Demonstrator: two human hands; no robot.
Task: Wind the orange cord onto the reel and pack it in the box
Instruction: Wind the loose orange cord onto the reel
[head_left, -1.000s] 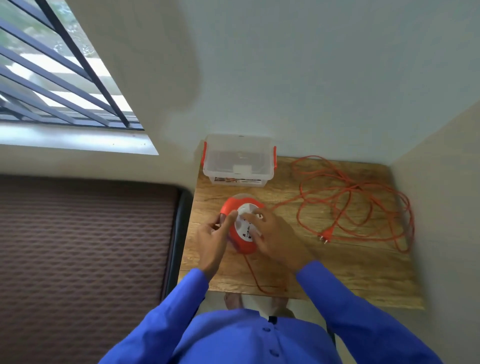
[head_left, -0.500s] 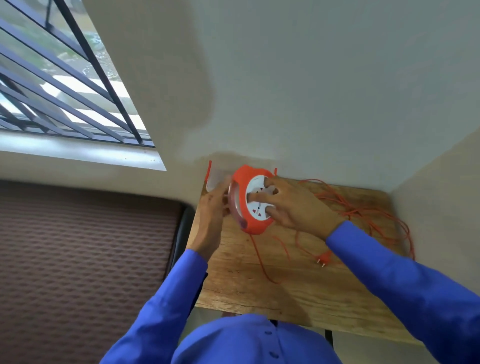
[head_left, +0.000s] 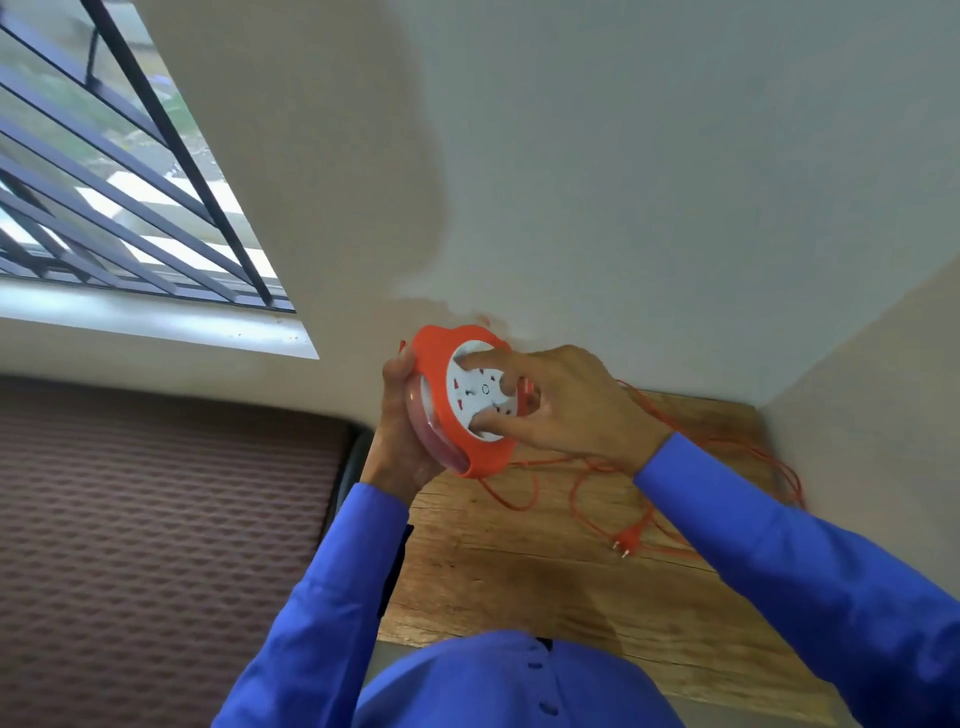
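I hold the orange reel (head_left: 441, 374) up on edge above the table's far left corner, its white socket face turned towards me. My left hand (head_left: 402, 431) grips its back and clear rim. My right hand (head_left: 561, 405) presses fingers and thumb on the white face. The orange cord (head_left: 524, 493) hangs from the reel's underside and trails in loose loops across the wooden table (head_left: 519, 582) to the right, ending in an orange plug (head_left: 629, 540). The clear box is hidden behind the reel and my hands.
Walls close the table in at the back and on the right. A brown textured panel (head_left: 156, 545) lies left of the table, below a barred window (head_left: 104, 197).
Both hands lifted the reel off the table and tipped it upright. The cord's near loops were dragged towards the reel. The view moved closer, and the box went out of sight.
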